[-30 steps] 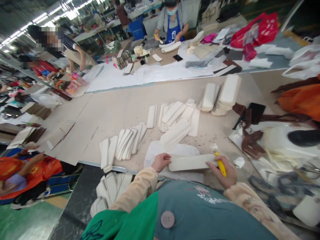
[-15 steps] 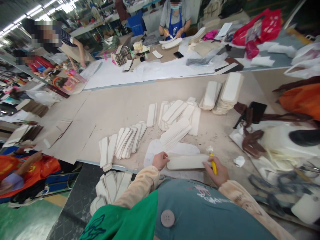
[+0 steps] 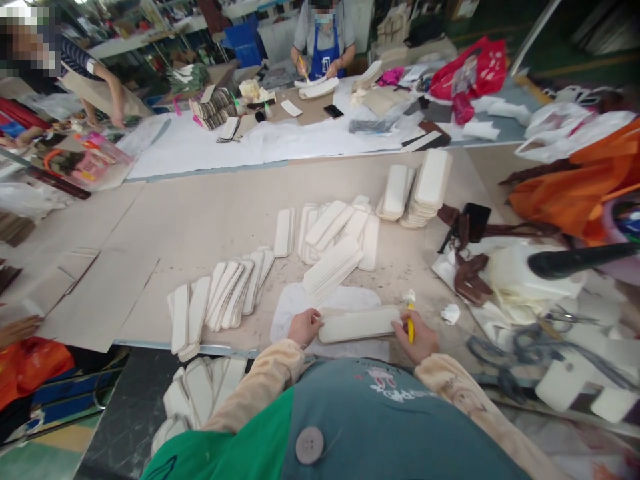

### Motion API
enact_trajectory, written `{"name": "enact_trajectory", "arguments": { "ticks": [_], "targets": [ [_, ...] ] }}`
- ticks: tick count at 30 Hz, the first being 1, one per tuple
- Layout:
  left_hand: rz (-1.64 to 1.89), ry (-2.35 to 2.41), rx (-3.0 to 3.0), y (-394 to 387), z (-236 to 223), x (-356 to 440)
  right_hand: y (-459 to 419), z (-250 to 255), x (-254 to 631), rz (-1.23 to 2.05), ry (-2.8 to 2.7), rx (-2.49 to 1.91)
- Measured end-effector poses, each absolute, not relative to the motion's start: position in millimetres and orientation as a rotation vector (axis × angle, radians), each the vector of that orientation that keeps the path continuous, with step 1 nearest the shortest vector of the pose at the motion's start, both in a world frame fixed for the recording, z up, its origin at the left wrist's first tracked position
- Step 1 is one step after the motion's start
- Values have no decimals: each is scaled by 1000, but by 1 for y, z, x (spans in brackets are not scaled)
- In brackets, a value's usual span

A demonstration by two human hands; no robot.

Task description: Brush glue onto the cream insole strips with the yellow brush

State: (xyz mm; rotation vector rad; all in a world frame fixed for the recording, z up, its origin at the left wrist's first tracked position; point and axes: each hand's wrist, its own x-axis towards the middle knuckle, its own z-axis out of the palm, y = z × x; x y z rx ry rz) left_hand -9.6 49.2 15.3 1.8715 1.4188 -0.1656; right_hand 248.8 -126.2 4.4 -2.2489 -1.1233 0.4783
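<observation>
A long off-white panel [image 3: 357,325] with rounded corners lies crosswise in front of me, on a white sheet [image 3: 287,308]. My left hand [image 3: 305,327] is closed, its fingertips pinching the panel's left end. At the right end, my right hand [image 3: 419,337] grips a yellow-handled tool [image 3: 411,327], its fingertips also touching the panel. A whitish lump [image 3: 409,295] shows at the far end of the tool; the exact kind of tool is unclear. Just beyond the panel, a fanned stack of similar panels [image 3: 332,267] rests partly on the sheet.
More panels lie in a row [image 3: 233,293] to the left and in tall stacks [image 3: 432,180] at the far right. A white container [image 3: 530,273], scissors [image 3: 570,317] and brown straps [image 3: 470,280] crowd the right side. Across the table sits a co-worker [image 3: 325,47].
The camera view has turned right, so the surroundings sit farther left in the picture. Both hands keep about the same hold on the panel and the yellow-handled tool.
</observation>
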Motion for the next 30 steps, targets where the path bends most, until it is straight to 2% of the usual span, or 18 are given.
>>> {"name": "enact_trajectory", "arguments": {
  "ticks": [30],
  "targets": [
    [-238, 1368, 1948, 54, 10, -5, -126, -10, 254, 289, -1185, -2481]
  ]
}}
